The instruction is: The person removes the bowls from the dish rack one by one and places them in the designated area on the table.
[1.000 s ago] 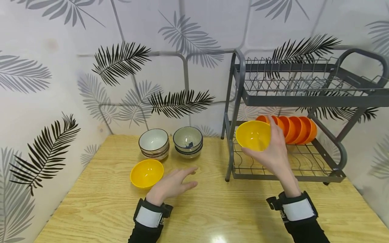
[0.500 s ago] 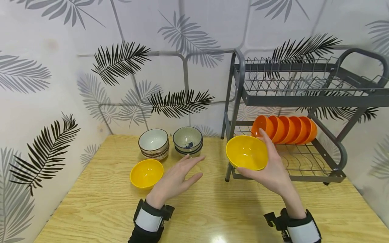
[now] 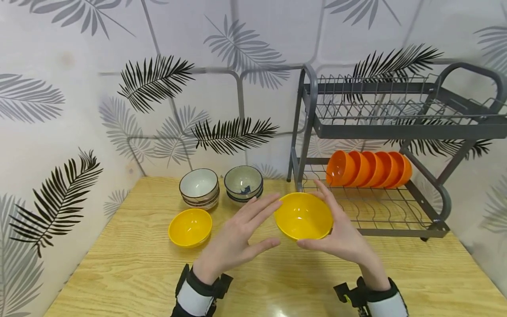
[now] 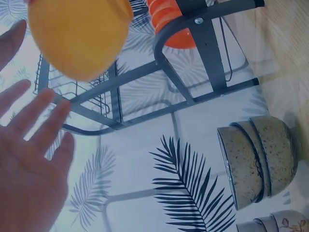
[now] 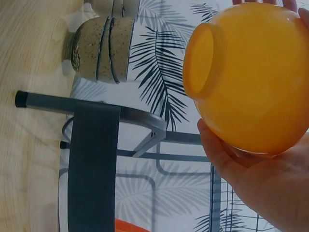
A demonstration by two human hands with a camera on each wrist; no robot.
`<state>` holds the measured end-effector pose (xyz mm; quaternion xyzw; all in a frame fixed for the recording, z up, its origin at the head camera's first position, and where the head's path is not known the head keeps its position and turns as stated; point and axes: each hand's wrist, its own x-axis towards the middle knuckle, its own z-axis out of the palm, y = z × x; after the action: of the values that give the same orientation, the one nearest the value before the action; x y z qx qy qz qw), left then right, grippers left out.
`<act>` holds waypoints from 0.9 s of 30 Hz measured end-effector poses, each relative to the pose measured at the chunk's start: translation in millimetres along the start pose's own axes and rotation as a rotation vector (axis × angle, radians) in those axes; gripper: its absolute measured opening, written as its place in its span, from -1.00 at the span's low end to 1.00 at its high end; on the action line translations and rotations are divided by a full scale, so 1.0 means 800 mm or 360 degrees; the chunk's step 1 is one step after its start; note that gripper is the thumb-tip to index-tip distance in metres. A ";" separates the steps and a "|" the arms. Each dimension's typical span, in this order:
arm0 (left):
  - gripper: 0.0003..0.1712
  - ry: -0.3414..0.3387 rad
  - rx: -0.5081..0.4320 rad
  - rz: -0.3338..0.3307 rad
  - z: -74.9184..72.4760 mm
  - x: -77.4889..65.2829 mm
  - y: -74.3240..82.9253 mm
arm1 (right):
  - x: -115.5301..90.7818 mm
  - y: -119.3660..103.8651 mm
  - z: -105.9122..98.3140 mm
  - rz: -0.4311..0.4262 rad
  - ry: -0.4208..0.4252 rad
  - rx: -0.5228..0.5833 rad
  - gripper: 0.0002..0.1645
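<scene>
Our right hand (image 3: 340, 233) cups the yellow bowl (image 3: 303, 215) in curled fingers; our left hand (image 3: 233, 237), fingers spread wide, hovers just beside it.

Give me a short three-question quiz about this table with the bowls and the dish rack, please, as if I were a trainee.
1. True or false: the right hand holds a round yellow plastic bowl above the light wooden table.
2. How many orange plastic bowls stand on edge on the lower shelf of the grey metal dish rack?
A. two B. five C. eight
3. Fill in: beside the second yellow bowl on the table stand two stacks of speckled ceramic bowls, nearer the ____.

Key
1. True; its fingers cup the bowl, and the left hand is open beside it.
2. B
3. wall
</scene>
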<state>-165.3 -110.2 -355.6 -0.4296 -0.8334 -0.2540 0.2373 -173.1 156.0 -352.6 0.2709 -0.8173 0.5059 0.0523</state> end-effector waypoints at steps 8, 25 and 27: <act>-0.26 0.0105 0.0037 0.0224 0.003 0.007 0.009 | 0.001 0.001 0.008 -0.0015 -0.0124 0.0185 0.44; -0.58 -0.0002 0.0020 0.0370 0.007 0.009 0.025 | -0.001 -0.002 0.010 -0.0035 -0.0215 0.0243 0.42; -0.62 -0.0028 -0.0026 0.0358 0.008 0.009 0.026 | -0.002 -0.002 0.010 -0.0033 -0.0217 0.0246 0.42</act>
<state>-153.1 -91.8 -351.2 -0.5245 -0.7799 -0.2289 0.2536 -169.7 149.0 -355.6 0.3163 -0.7746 0.5473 -0.0194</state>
